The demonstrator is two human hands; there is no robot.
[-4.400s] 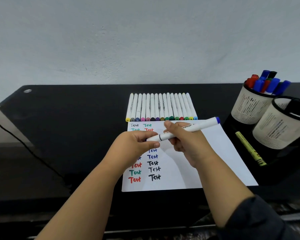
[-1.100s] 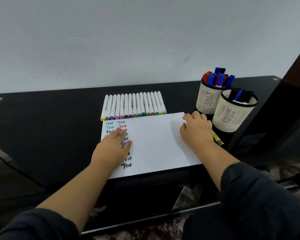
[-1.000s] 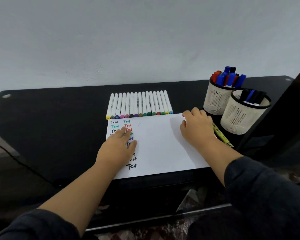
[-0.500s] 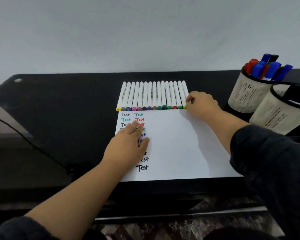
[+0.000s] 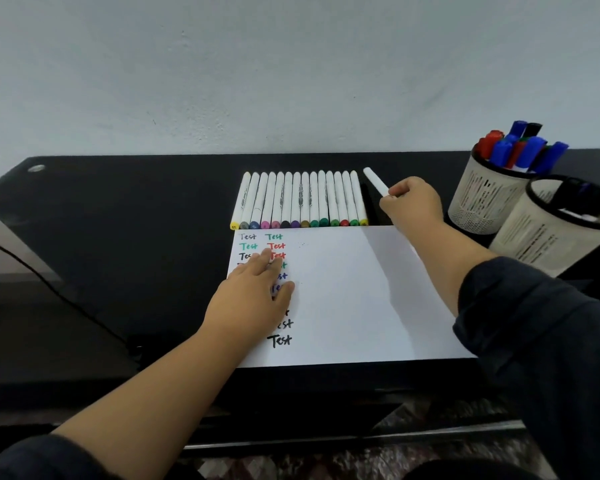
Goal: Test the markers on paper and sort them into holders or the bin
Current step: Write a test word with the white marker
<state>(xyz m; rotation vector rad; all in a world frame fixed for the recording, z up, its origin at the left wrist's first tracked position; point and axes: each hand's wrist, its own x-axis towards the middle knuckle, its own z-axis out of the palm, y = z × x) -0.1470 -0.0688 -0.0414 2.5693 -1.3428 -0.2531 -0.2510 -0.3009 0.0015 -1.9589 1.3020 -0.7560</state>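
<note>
My right hand (image 5: 413, 206) grips 1 white marker (image 5: 375, 181), lifted at the right end of the marker row (image 5: 300, 199), its far end tilted up. My left hand (image 5: 253, 296) lies flat with straight fingers on the paper (image 5: 354, 292), over the coloured "Test" words. I judge the risks to be my sleeve (image 5: 520, 327) dragging the sheet, or my hand nudging the neighbouring marker and rolling the row. To the right stand 2 mesh holders: the far holder (image 5: 478, 199) full of red and blue markers, the near holder (image 5: 548, 233) close to my forearm's path. No bin is visible.
</note>
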